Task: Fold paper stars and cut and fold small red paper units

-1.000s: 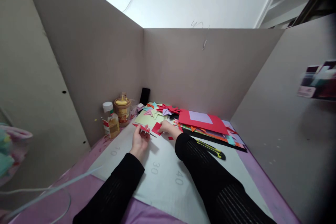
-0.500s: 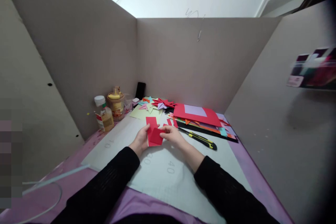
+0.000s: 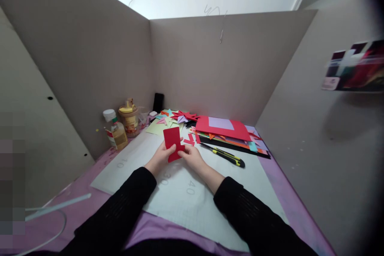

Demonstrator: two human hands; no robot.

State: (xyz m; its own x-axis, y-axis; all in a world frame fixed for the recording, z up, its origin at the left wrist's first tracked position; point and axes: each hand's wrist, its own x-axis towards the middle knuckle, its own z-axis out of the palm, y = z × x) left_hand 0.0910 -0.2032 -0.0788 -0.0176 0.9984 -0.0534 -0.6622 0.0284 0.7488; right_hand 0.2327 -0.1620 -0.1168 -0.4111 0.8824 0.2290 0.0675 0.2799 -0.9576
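Observation:
Between my two hands a piece of red paper (image 3: 172, 136) is held up above the white mat, its top edge tilted a little. My left hand (image 3: 163, 155) is closed on the paper's left side, the thumb lying over its front. My right hand (image 3: 190, 156) pinches a red flap at the lower right, close to the left thumb. Just beyond the fingers, small red paper strips (image 3: 190, 140) lie on the mat. A black and yellow utility knife (image 3: 226, 156) rests to the right of my right hand.
Coloured sheets (image 3: 222, 128) are stacked at the back right. Folded paper stars (image 3: 183, 117) lie at the back, near a black phone (image 3: 158, 103). A white-capped bottle (image 3: 117, 132) and a yellow-lidded cup (image 3: 130, 122) stand left. Grey panels (image 3: 204, 68) enclose the purple-covered table.
The red flap has moved down and left against the larger piece, and my right hand has come closer to my left. The whole view has shifted slightly.

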